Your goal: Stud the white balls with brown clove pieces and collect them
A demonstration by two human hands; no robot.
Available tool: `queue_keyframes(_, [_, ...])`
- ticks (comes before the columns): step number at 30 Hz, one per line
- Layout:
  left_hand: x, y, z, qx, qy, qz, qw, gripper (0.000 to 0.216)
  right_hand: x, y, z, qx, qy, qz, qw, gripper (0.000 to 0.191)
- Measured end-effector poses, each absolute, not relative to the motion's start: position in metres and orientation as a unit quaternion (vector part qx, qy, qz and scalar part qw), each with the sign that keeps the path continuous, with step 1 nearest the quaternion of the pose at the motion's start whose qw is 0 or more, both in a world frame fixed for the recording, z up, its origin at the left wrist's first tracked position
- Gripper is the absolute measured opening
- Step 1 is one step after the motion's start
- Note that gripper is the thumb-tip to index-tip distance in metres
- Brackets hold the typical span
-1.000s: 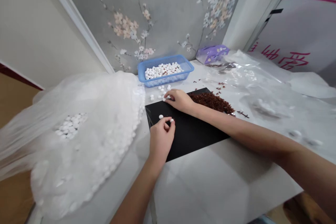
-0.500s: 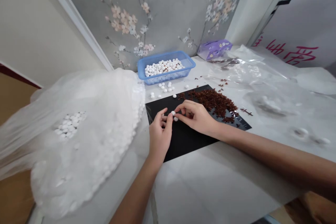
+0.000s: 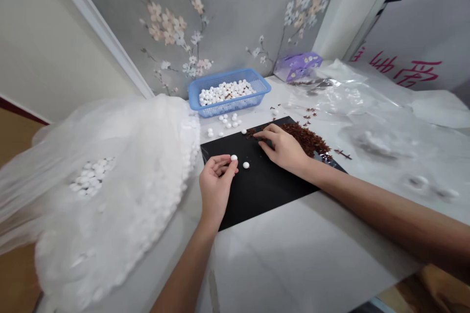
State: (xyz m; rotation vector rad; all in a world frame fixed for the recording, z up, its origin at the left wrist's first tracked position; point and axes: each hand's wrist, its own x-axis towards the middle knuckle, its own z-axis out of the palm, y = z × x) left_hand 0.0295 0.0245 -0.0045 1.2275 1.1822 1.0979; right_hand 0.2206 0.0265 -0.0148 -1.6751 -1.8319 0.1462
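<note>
Between thumb and forefinger, my left hand (image 3: 218, 176) pinches a small white ball (image 3: 234, 157) over the left part of the black mat (image 3: 264, 186). A second white ball (image 3: 246, 165) lies on the mat just to its right. My right hand (image 3: 281, 146) reaches over the back of the mat, thumb and fingers apart, with nothing visible in them. Its fingertips are close to a few reddish-brown star-shaped pieces (image 3: 251, 132). Beside and behind that hand spreads a pile of the same brown pieces (image 3: 308, 139), partly hidden by it.
A blue basket (image 3: 231, 107) of white balls, some with brown pieces, stands against the wall. Loose white balls (image 3: 229, 124) lie before it. On the left sits a big clear bag (image 3: 147, 166) of white balls. Plastic sheeting (image 3: 352, 98) and a purple packet (image 3: 298, 66) lie right.
My right hand has left the white ball at my left fingertips and moved back and right toward the brown pieces. My left hand has shifted slightly left, still pinching the ball.
</note>
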Motion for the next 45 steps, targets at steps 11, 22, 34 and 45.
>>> queue_keyframes(11, [0.030, 0.025, -0.006, 0.532, 0.495, 0.443, 0.525, 0.026, 0.216, 0.032, -0.014, -0.683, -0.674, 0.021, 0.280, 0.014])
queue_keyframes(22, [0.030, 0.024, -0.002, 0.526, 0.498, 0.439, 0.532, 0.027, 0.213, 0.026, -0.017, -0.581, -0.656, 0.123, 0.465, 0.011])
queue_keyframes(34, [0.030, 0.020, 0.005, 0.538, 0.444, 0.424, 0.578, 0.019, 0.194, 0.010, -0.007, -0.531, -0.608, 0.256, 0.531, 0.017])
queue_keyframes(45, [0.027, 0.024, 0.002, 0.544, 0.433, 0.391, 0.604, 0.019, 0.182, 0.003, -0.001, -0.496, -0.597, 0.348, 0.526, 0.015])
